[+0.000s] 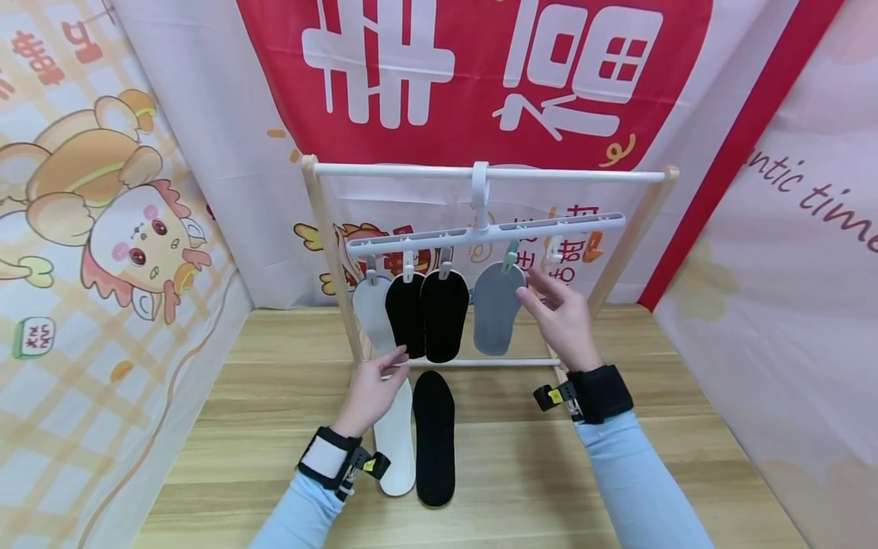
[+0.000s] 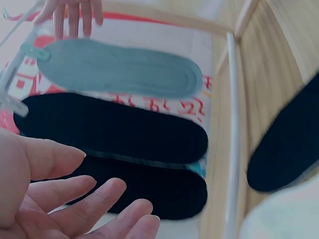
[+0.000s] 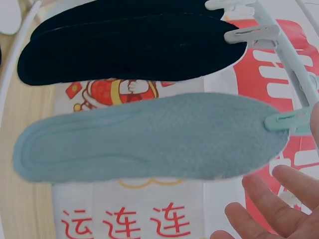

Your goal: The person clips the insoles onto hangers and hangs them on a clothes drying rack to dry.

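Note:
A grey insole (image 1: 498, 309) hangs by a green clip (image 3: 289, 121) from a white clip hanger (image 1: 425, 240). Beside its upper right edge is my right hand (image 1: 565, 316), fingers spread and holding nothing; contact with the edge is unclear. Two black insoles (image 1: 446, 316) and a white insole (image 1: 373, 313) hang from clips to the left. My left hand (image 1: 370, 393) is near the lower ends of the black pair, its fingers loosely bent around nothing in the left wrist view. A white insole (image 1: 396, 446) and a black insole (image 1: 435, 438) lie on the table below.
The hanger hooks over the top bar (image 1: 398, 171) of a rack with wooden side posts (image 1: 627, 236). A free white clip (image 1: 552, 250) hangs at the hanger's right. Printed cloths (image 1: 192, 46) stand around the wooden table (image 1: 507, 457).

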